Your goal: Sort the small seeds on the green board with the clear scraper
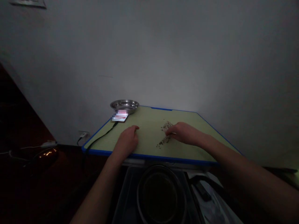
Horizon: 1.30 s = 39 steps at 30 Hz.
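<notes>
Small dark grains, some paler, lie scattered (161,143) on a pale green table (147,144) with a blue edge; I cannot make out their kind. Over them is my right hand (183,133), thumb and fingers pinched together and pointing down at the grains. Whatever is between its fingertips is too small to see. My left hand (127,140) rests on the table to the left, loosely curled, one fingertip sticking out to the right. Its palm is hidden, so its contents, if any, do not show.
A shiny metal bowl (125,104) stands at the back left corner. In front of it lies a lit phone (121,116) with a black cable (100,137). Nearer me, below the table edge, is a dark round-rimmed object (161,196). A grey wall (163,62) stands behind the table.
</notes>
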{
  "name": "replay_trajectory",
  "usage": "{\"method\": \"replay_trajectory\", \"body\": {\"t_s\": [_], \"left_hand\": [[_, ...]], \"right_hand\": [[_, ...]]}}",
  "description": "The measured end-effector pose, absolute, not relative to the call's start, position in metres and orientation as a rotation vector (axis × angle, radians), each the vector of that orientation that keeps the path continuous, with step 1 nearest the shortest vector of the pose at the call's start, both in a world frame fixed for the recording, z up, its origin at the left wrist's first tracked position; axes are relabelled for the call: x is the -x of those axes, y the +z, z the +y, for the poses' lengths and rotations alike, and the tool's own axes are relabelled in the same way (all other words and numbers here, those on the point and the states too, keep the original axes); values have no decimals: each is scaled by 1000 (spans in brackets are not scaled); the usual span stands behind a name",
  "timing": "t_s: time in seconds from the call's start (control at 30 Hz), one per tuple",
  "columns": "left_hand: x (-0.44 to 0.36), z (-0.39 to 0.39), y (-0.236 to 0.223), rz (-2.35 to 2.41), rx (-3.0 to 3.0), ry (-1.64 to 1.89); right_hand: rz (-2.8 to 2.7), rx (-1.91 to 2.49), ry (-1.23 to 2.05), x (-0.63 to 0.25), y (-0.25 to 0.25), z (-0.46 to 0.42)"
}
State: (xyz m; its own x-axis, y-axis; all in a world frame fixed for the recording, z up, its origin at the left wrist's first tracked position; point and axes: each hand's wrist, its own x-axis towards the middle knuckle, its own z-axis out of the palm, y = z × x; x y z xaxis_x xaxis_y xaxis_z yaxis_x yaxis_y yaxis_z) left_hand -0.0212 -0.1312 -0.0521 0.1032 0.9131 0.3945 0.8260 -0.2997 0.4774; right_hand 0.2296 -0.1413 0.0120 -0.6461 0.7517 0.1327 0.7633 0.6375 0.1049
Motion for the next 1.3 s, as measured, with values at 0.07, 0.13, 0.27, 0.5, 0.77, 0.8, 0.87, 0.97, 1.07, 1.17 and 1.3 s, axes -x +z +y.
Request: {"method": "replay_trajectory", "body": {"t_s": [0.07,0.13,0.27,0.5,0.77,0.8,0.87,0.97,1.07,1.17,1.3], "left_hand": [[21,-131,-52,1773,-2238,961],[21,-130,-53,1775,-2245,958],[22,-129,-54,1767,-2254,958],[22,-128,-55,1766,-2279,953],[21,-129,-51,1793,-2254,904],[21,-129,-51,1796,-2255,902],[21,-129,-51,1795,-2261,902],[22,-129,-51,1792,-2264,900],[22,-129,-51,1790,-2264,892],[22,-129,-52,1789,-2273,889],[22,-129,-53,1783,-2291,896]], "right_hand": [[-2686,1285,-223,-239,16,-142],[-2584,1261,-197,-248,22,-143],[-2461,1335,-58,-266,31,-147],[-2606,1303,367,-286,16,-163],[-2494,1294,386,-263,-7,-146],[-2483,1293,360,-259,-8,-143],[-2469,1285,307,-253,-11,-135],[-2439,1323,220,-247,-15,-118],[-2385,1390,163,-248,-15,-100],[-2345,1414,147,-256,-9,-94],[-2349,1409,188,-279,5,-108]]}}
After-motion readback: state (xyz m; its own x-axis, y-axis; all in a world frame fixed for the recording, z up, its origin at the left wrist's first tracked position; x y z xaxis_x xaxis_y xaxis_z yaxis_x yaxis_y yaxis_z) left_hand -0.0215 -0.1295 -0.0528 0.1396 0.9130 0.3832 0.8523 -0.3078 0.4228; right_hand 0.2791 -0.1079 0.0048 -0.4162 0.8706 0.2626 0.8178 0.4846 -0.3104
